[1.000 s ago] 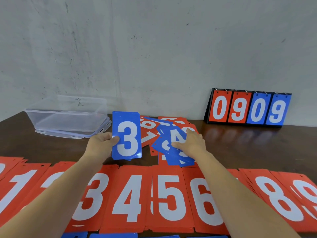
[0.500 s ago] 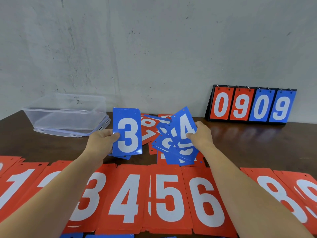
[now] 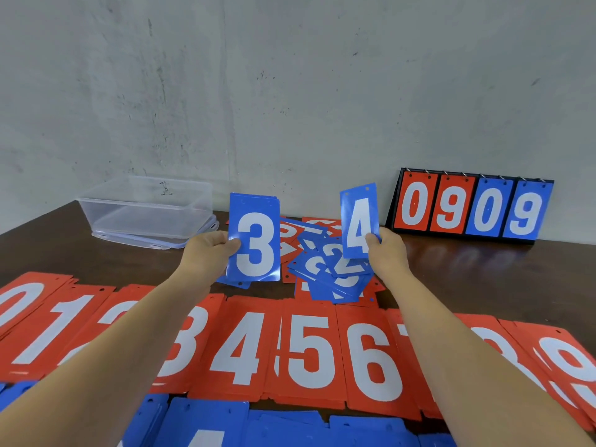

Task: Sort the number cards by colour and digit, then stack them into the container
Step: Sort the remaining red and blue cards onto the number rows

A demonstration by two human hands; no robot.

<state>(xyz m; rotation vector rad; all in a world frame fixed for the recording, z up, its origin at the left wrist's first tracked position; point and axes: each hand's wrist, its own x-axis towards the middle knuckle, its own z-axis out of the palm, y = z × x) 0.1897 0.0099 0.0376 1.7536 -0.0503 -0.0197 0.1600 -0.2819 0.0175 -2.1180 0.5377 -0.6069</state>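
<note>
Lighting: even, diffuse, moderately bright; source out of view. Shadows: soft and faint beneath the container. Glare: dull reflection of the scoreboard on the dark table. Focus: sharp at centre. Distortion: wide-angle bowing of the red cards toward the edges.

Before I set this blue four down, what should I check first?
1. Right hand grip on the blue 4 card: ok, pinched at its lower edge.
2. Left hand grip on the blue 3 card: ok, with more blue cards behind it.
3. Digit readable: ok, the 4 faces you.
4. Spot for fours in the blue row at the near edge: cannot tell, digits are cut off.
5. Mixed pile sorted: not ok, blue and red cards overlap.
6. Clear container open: ok, standing on its lid.
</note>
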